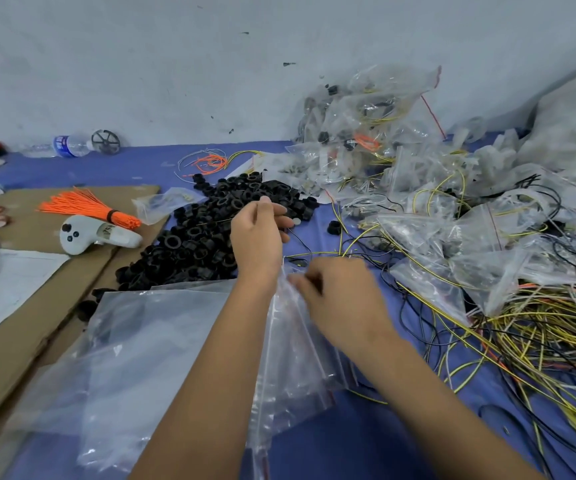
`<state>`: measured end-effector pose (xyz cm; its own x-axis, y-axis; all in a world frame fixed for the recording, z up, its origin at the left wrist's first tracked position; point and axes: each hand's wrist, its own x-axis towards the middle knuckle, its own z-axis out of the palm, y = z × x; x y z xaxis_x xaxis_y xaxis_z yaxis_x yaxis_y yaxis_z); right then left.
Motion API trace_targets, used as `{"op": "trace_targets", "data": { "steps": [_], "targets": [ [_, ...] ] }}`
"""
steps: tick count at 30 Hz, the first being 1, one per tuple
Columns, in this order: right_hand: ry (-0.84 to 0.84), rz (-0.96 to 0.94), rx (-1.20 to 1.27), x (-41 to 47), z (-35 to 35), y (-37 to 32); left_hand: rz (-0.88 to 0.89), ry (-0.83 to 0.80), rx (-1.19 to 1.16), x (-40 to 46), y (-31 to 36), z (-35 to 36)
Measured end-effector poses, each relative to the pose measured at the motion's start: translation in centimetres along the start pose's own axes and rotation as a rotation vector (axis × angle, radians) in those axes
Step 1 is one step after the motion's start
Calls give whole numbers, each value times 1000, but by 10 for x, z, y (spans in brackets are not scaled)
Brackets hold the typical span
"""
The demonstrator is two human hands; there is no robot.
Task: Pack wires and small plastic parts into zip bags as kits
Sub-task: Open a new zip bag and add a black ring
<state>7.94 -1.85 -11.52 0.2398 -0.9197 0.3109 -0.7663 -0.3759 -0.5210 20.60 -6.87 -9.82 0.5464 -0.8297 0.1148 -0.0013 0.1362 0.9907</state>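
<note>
1. The right hand (342, 299) has its grip curled tight on the top edge of a clear zip bag (293, 358). It looks like a pinch, but the hand is blurry, so I cannot see each finger.

2. The left hand (258, 233) is higher up, over the pile of black plastic rings (210, 230). Its grip is narrow and pinches a thin black wire (300, 237) that hangs down toward the bag.

3. The bag lies just under both wrists, on top of more empty bags (134, 348). Its mouth may not be open wide yet. If so, the wire could bend and slide past it.

4. Two bags could stick together. Then the right hand might lift both and the wire could go between them.

5. The wire is long and springy. Its far end could catch in the yellow and black wire tangle (521, 341) on the right and drag other wires along.

6. The left arm is close to the rings. A bump could roll some off the blue tabletop (366, 441).

7. The filled kit bags (383, 140) are heaped at the back, well apart from the hands.
</note>
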Motion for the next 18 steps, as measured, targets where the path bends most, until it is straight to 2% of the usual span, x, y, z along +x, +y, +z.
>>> {"op": "trace_targets", "data": {
  "steps": [3, 8, 14, 18],
  "targets": [
    [-172, -24, -201, -9, 15, -20, 17, -3, 25, 4, 3, -2],
    [-312, -2, -173, -14, 27, -36, -39, -22, -27, 10, 9, -11],
    [-278, -24, 75, -14, 32, -50, -46, -101, 13, 5, 16, -1],
    [-109, 137, 331, -2, 13, -28, 9, -98, 19, 7, 22, 3]
  ]
}}
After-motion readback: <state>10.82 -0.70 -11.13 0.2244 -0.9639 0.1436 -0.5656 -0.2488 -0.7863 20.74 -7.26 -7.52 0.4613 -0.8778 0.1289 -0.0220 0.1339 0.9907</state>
